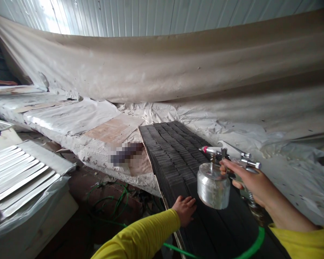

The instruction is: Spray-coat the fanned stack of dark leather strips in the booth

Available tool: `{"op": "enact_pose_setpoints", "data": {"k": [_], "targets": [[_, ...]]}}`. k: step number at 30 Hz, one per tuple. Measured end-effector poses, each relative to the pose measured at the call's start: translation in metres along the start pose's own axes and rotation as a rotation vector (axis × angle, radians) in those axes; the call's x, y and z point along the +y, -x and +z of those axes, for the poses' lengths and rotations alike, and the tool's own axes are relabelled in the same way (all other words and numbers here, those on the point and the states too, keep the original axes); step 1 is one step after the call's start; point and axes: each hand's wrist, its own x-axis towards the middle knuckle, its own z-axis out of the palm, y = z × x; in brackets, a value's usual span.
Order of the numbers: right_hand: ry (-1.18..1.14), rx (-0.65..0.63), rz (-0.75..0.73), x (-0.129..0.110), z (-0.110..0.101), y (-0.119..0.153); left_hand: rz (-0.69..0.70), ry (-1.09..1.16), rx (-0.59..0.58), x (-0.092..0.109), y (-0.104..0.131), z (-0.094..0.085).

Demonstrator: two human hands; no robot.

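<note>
The right hand (248, 180) grips the handle of a metal spray gun (226, 158), fingers curled around the handle and one finger laid forward along the trigger. The spray gun is held above the near right part of a dark board (175, 154), with its red-tipped nozzle pointing left. A round metal cup (213, 185) hangs below the gun body, just above the board surface. A green hose (255, 242) runs from the base of the handle down and leftward across the near end of the board. The left hand (184, 209) rests palm-down on the near left edge of the board, fingers pressed together and bent slightly, touching the dark surface. Both arms wear yellow sleeves (143, 233). The board is covered with rows of small dark strips and lies on a bench draped in crinkled white plastic sheeting (178, 115). A brown panel (115, 131) lies on the sheeting just beside the far left edge of the board. A large beige cloth (178, 68) hangs behind the bench. At far left, pale flat slats (16, 172) lie side by side on a plastic-wrapped surface, well apart from the board. Green cord (110, 205) lies coiled on the floor below the bench.
</note>
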Motion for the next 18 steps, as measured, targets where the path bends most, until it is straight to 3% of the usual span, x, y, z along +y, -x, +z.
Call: {"op": "enact_pose_setpoints", "data": {"k": [7,12,18], "targets": [[-0.010,0.040,-0.054,0.000,-0.006,0.007,-0.033,0.005,-0.029,0.004,-0.001,-0.003],[0.052,-0.003,-0.036,0.004,-0.015,0.022,-0.035,0.005,-0.018,0.005,-0.001,-0.002],[0.051,0.037,0.020,0.008,-0.030,0.030,-0.047,-0.003,-0.036,0.006,-0.002,-0.004]]}}
